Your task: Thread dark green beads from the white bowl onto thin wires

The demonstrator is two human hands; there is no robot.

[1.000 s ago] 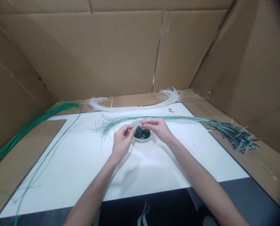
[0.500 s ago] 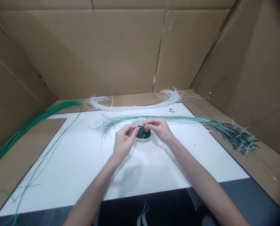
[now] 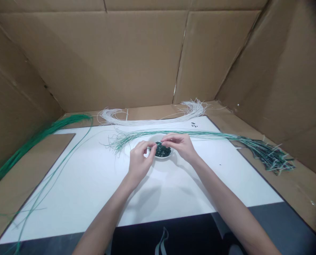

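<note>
Over a small white bowl (image 3: pixel 160 157), both hands meet with their fingertips close together. Small dark green beads (image 3: pixel 162 150) fill the bowl. On the bowl's left side, my left hand (image 3: pixel 141 156) is closed in a pinch of thumb and forefinger. From the right, my right hand (image 3: pixel 181 143) pinches too, with a tiny dark piece showing between the fingertips of the two hands. What exactly each pinch holds is too small to tell. Right behind the hands runs a bundle of green and white strands (image 3: pixel 206 134), with dark beaded ends (image 3: pixel 273 156) at the right.
A bundle of white strands (image 3: pixel 152 122) curves along the back. Long green strands (image 3: pixel 38 145) lie at the left, some trailing over the white board (image 3: pixel 94 191). A few dark bits (image 3: pixel 194 124) lie at the back right. Cardboard walls (image 3: pixel 142 56) surround the table.
Both hands stay over the bowl in nearly the same place. Their fingers have shifted slightly, and a small dark piece now shows between the fingertips.
</note>
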